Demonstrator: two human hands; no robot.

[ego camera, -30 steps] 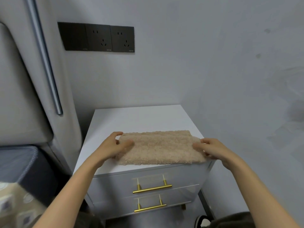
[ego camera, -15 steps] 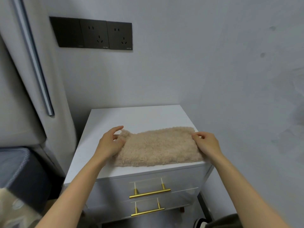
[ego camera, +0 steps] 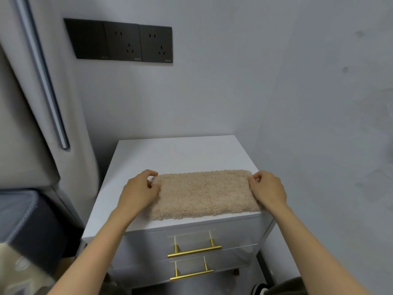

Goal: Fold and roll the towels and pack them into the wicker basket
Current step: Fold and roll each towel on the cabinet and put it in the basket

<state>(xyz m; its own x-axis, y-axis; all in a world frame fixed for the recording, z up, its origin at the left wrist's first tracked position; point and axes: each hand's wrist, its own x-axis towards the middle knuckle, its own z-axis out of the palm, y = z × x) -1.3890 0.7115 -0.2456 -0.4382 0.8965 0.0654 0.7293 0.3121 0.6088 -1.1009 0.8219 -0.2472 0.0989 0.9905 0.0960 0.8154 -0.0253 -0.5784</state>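
A beige fluffy towel (ego camera: 203, 193) lies folded into a flat rectangle on the front half of the white nightstand (ego camera: 176, 154). My left hand (ego camera: 140, 189) pinches the towel's far left corner with curled fingers. At the far right corner, my right hand (ego camera: 266, 189) pinches the towel the same way. No wicker basket is in view.
The nightstand has two drawers with gold handles (ego camera: 194, 250). A grey wall runs behind and to the right, with black sockets (ego camera: 121, 40). A padded headboard (ego camera: 25, 124) and a bed (ego camera: 23, 226) stand at the left. A shoe (ego camera: 260, 290) is on the floor at the lower right.
Both hands have moved from the towel's near edge to its far corners, and the towel's outline is now straighter and squarer. The camera has tilted slightly.
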